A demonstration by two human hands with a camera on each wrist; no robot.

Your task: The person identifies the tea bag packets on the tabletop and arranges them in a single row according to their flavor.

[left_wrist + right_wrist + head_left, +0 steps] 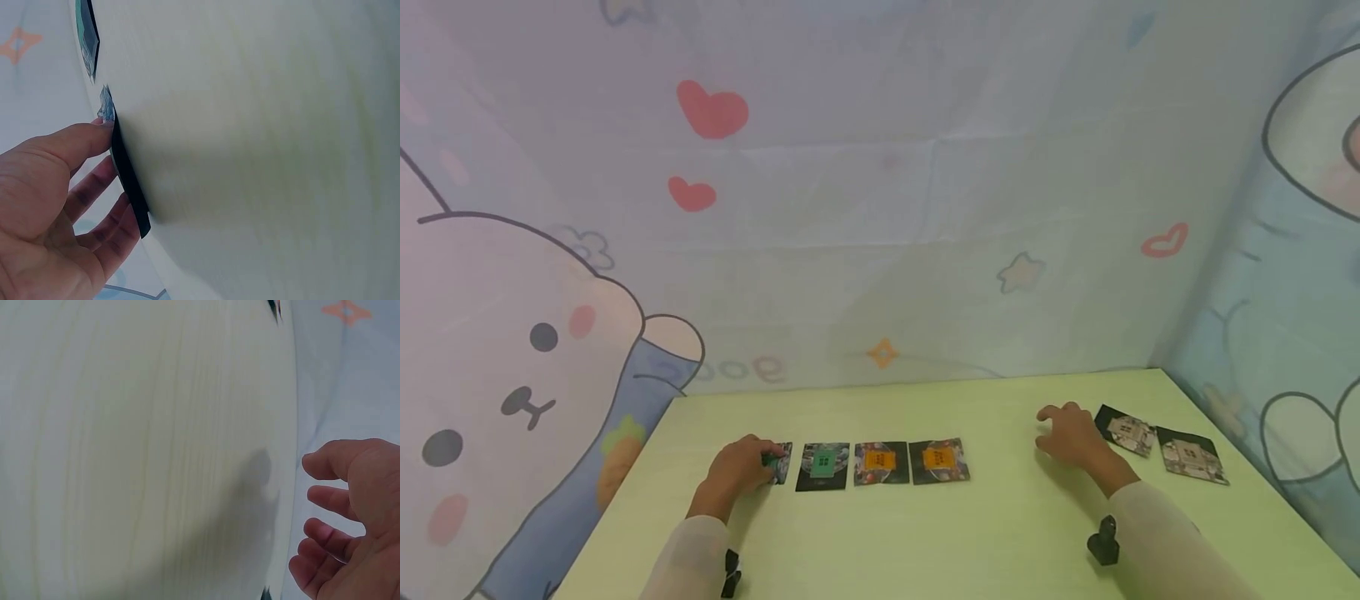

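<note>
At the left end of a row on the table, my left hand (741,467) holds a small flat packet (781,463) with green and dark print. In the left wrist view, the thumb (94,139) lies on that packet's upper part and the fingers reach along its dark edge. Beside it lies a black packet with a green label (822,465). Two packets with orange labels, one in the middle (881,461) and one at the right end (940,460), continue the row. My right hand (1071,437) hovers with loosely bent fingers, holding nothing.
Two dark packets with beige labels, a nearer-to-hand one (1127,431) and an outer one (1192,454), lie at the table's right side. A printed cloth (887,250) hangs behind the pale yellow table (880,550) and along its sides.
</note>
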